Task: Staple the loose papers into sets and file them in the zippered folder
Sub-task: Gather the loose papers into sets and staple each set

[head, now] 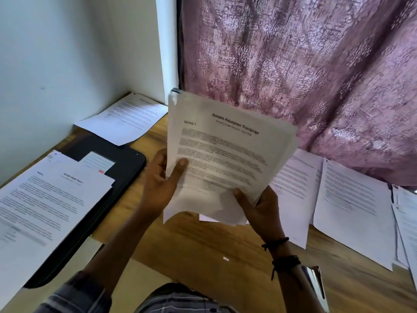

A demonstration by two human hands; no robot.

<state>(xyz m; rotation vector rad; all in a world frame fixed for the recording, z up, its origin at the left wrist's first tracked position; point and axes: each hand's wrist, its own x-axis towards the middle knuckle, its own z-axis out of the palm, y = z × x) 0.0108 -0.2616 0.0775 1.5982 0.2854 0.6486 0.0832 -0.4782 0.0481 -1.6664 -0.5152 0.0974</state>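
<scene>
I hold a stack of printed papers (pixel 225 150) upright above the wooden table (pixel 203 245); its top sheet reads "Sample Education Transcript". My left hand (pixel 161 181) grips the stack's left edge, thumb on the front. My right hand (pixel 259 206) grips the bottom right corner, thumb on the front too. A black zippered folder (pixel 117 168) lies on the table at the left, partly covered by a paper set titled "Sample Health Report" (pixel 45 204). No stapler shows clearly.
More printed sheets lie at the back left corner (pixel 126 118) and along the right side (pixel 352 211) of the table. A purple patterned curtain (pixel 304 64) hangs behind. A white wall (pixel 56 64) bounds the left. A small white scrap (pixel 225 258) lies on the table.
</scene>
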